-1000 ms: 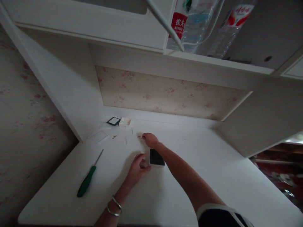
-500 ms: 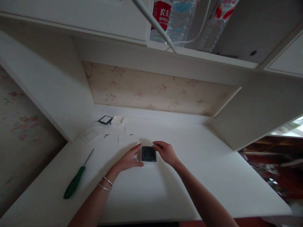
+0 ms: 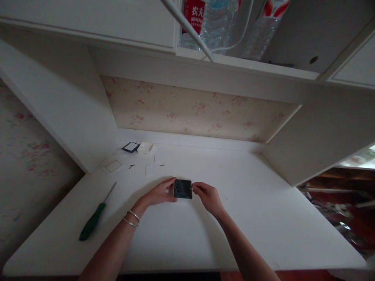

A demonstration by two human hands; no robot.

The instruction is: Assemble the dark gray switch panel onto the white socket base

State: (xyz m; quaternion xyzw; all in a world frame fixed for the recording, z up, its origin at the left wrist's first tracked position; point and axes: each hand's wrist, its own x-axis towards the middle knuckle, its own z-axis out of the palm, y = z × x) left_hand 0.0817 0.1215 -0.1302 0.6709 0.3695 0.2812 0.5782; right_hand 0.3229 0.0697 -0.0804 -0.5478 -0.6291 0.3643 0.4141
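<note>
A small square box with a dark, patterned face and a pale rim (image 3: 183,189) is held over the white desk. My left hand (image 3: 159,192) grips it at its left side, thumb at the near corner and fingers at the far corner. Two silvery bangles circle that wrist. At the box's right edge, my right hand (image 3: 207,195) is closed in a pinch, its fingertips at the rim. Whatever lies between those fingertips is too small to make out. A green-handled screwdriver (image 3: 94,219) lies on the desk to the left.
Towards the back left of the desk (image 3: 258,230) lie a black frame (image 3: 131,147), a cream square piece (image 3: 145,148), a clear flat piece (image 3: 113,166) and several thin dark strips. Bottles (image 3: 219,25) stand on the shelf above, where a white cable (image 3: 190,29) hangs down.
My right hand has shifted from the box's far right corner down to the middle of its right edge. The box appears slightly tilted and a little further left.
</note>
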